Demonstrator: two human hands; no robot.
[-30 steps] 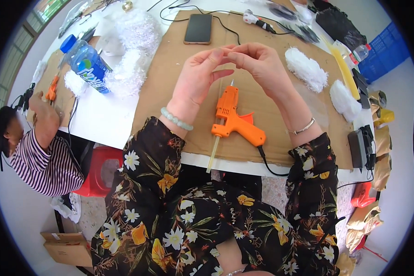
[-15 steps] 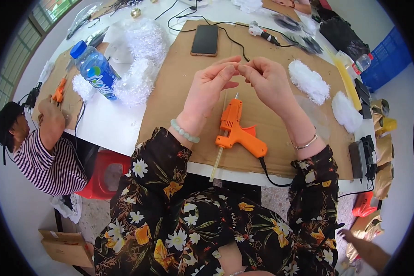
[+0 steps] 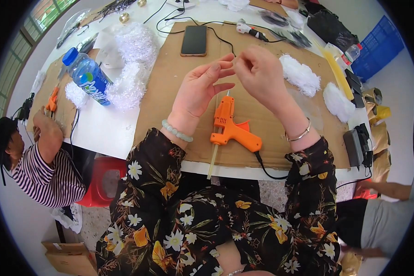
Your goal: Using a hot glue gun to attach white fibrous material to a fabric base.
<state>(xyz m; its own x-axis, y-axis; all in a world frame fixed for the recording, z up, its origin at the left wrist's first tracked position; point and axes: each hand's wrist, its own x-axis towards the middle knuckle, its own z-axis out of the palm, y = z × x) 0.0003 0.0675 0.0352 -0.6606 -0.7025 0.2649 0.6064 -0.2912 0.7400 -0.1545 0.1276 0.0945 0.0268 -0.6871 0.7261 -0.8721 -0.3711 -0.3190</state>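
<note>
Both hands are raised over the brown cardboard sheet. My left hand has its fingers stretched out and somewhat apart, with the thumb near the index finger; nothing shows in it. Close beside its fingertips, my right hand is closed with curled fingers; whatever it may hold is hidden or too small to make out. Below them an orange glue gun lies on the cardboard, nozzle pointing away from me. A clear glue stick juts from its back, over the table's near edge.
Beyond the hands lies a phone. White tinsel and a blue-capped bottle stand at left, fluffy white pieces at right. A black cord trails from the gun. One person sits at left; another is at right.
My hands have drawn slightly apart at the fingertips, and my right hand has turned and curled more. The whole view has shifted a little. At right, more of another person has come into view.
</note>
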